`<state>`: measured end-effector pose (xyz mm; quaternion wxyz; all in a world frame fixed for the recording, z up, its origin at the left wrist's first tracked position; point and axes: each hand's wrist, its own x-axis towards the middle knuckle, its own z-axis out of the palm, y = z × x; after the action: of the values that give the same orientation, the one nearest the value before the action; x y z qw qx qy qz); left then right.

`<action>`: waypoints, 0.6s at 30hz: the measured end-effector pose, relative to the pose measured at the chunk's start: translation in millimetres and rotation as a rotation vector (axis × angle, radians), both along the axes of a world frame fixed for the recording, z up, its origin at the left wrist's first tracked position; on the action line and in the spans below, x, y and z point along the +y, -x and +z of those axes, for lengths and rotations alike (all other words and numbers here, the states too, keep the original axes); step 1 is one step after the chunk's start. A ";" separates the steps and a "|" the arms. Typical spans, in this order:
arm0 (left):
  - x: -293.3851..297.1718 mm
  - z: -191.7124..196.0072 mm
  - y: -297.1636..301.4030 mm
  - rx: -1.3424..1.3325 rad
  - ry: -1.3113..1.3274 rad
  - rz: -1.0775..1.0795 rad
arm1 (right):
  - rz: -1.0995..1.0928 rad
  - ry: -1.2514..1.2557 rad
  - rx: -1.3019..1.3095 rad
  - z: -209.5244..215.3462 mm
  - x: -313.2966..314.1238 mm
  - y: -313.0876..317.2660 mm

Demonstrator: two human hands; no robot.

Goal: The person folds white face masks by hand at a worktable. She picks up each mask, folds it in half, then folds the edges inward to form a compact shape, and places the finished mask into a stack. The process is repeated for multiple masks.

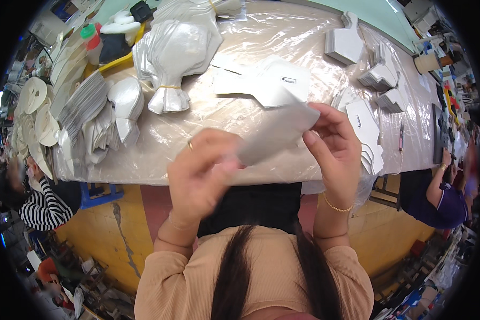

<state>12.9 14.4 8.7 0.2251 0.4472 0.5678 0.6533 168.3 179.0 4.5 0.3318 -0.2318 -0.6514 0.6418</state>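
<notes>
Head-worn fisheye, steeply downward, close

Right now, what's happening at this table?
A person holds one flat grey sheet up in front of them with both hands: the left hand grips its lower left end, and the right hand pinches its upper right edge. The left hand is blurred. On the plastic-covered table behind lie loose white cutouts, a banded bundle and several stacks. Other people sit at the far left and right.

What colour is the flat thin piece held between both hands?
The flat thin piece is silver-grey, seen best in the head view.
</notes>
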 end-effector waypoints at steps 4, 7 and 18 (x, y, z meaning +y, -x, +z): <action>4.3 10.5 -25.9 0.627 -0.041 -0.068 | 0.002 0.042 0.184 -12.5 5.9 9.8; 10.2 4.3 -48.3 0.826 -0.060 -0.011 | 0.113 0.279 0.311 -8.5 5.0 7.0; 9.0 -14.1 -60.4 0.804 -0.110 0.057 | 0.196 0.283 0.264 5.5 1.0 8.2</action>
<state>73.2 23.4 -5.4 -0.0575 0.6624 0.5872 0.4616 160.2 180.0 10.0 0.3146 -0.1254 -0.5251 0.7808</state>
